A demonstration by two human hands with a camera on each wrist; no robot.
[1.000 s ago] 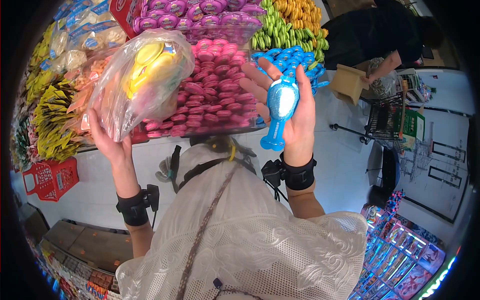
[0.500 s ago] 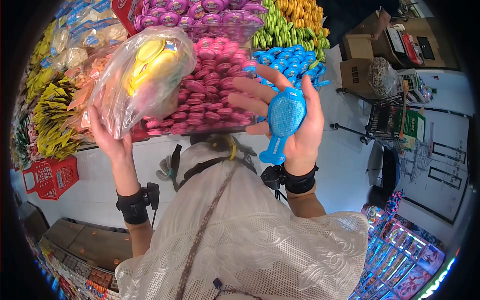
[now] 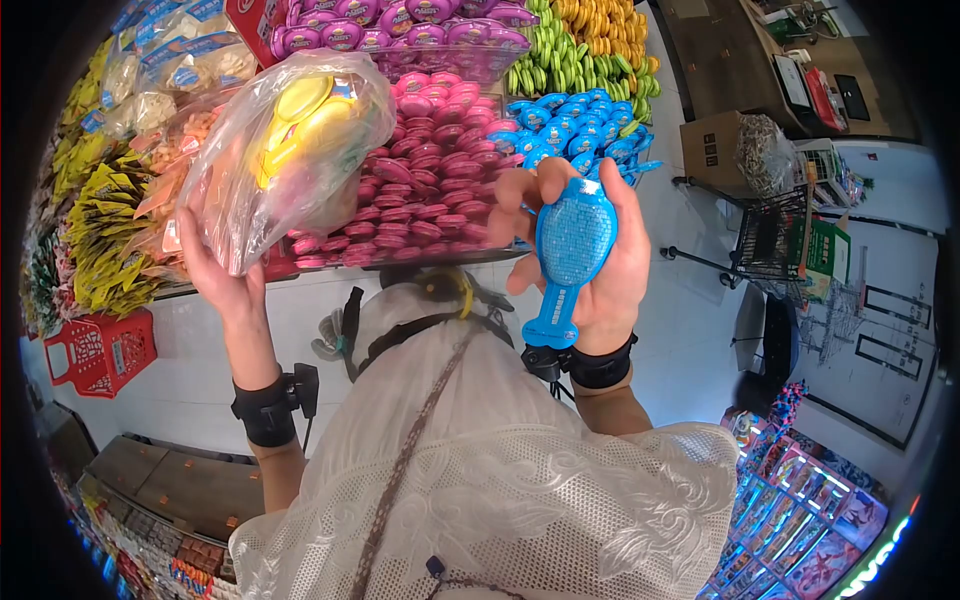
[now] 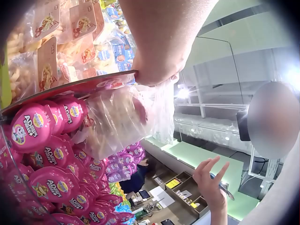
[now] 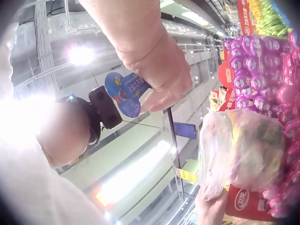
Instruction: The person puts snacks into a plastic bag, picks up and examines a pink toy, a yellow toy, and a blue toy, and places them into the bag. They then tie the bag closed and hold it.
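Note:
My left hand (image 3: 228,290) grips the lower end of a clear plastic bag (image 3: 225,190) with yellow packs (image 3: 300,120) inside. In the left wrist view, the hand (image 4: 157,65) is above the hanging bag (image 4: 115,117). My right hand (image 3: 612,280) holds a blue paddle-shaped pack (image 3: 575,235) against the palm, fingers curled at its left edge and thumb along its right. The right wrist view shows the narrow end of that pack (image 5: 129,91) sticking out from the hand (image 5: 164,75); its wide end is hidden there.
Piles of pink packs (image 3: 435,170), blue packs (image 3: 580,125), purple packs (image 3: 400,38) and green packs (image 3: 540,75) fill the display in front. Bagged snacks (image 3: 105,220) lie at left. A red basket (image 3: 105,355) stands lower left, a cart (image 3: 765,235) at right.
The right hand has moved slightly down and right with the blue pack, and its spread fingers have curled in. The person in dark clothes has left the head view. The left hand is nearly still.

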